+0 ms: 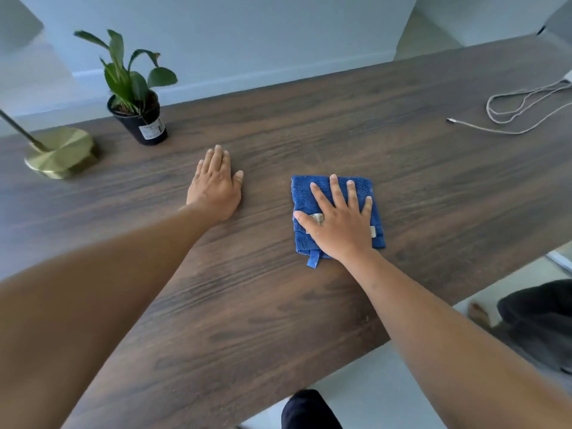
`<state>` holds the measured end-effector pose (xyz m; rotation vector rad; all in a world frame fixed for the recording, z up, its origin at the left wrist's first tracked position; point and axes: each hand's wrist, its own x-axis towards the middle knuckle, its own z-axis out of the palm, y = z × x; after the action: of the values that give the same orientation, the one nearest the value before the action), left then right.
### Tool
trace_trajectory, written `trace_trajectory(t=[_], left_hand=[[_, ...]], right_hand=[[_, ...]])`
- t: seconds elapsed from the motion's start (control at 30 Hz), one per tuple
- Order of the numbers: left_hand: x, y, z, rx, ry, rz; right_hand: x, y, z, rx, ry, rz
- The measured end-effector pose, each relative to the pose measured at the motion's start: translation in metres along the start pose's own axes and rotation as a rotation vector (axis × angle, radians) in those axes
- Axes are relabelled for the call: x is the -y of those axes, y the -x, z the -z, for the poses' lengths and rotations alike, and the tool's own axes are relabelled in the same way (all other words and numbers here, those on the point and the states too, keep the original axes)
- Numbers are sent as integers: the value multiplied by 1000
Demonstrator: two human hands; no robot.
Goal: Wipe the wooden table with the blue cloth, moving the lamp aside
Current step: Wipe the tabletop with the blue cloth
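Observation:
A folded blue cloth (301, 193) lies on the dark wooden table (309, 134) right of centre. My right hand (339, 218) presses flat on top of it with fingers spread. My left hand (215, 184) rests palm down on the bare wood to the left of the cloth, fingers together and holding nothing. The lamp (60, 153) has a round brass base and a thin stem; it stands at the far left of the table, well away from both hands. Its top is out of view.
A potted plant (136, 97) in a black pot stands beside the lamp near the table's back edge. A grey cable (510, 113) lies coiled at the far right. The front table edge runs diagonally at lower right, with floor and a dark garment (541, 320) beyond.

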<state>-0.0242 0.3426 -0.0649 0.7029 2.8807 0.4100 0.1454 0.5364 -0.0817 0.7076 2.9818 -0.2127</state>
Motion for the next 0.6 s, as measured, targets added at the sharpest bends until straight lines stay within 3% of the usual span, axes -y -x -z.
trace_trajectory(t=[0.33, 0.6], left_hand=[[15, -75, 3, -10, -17, 103], [26, -78, -13, -57, -58, 120]], right_hand=[[34, -155, 10, 26, 15, 116], [87, -300, 18, 53, -42, 184]])
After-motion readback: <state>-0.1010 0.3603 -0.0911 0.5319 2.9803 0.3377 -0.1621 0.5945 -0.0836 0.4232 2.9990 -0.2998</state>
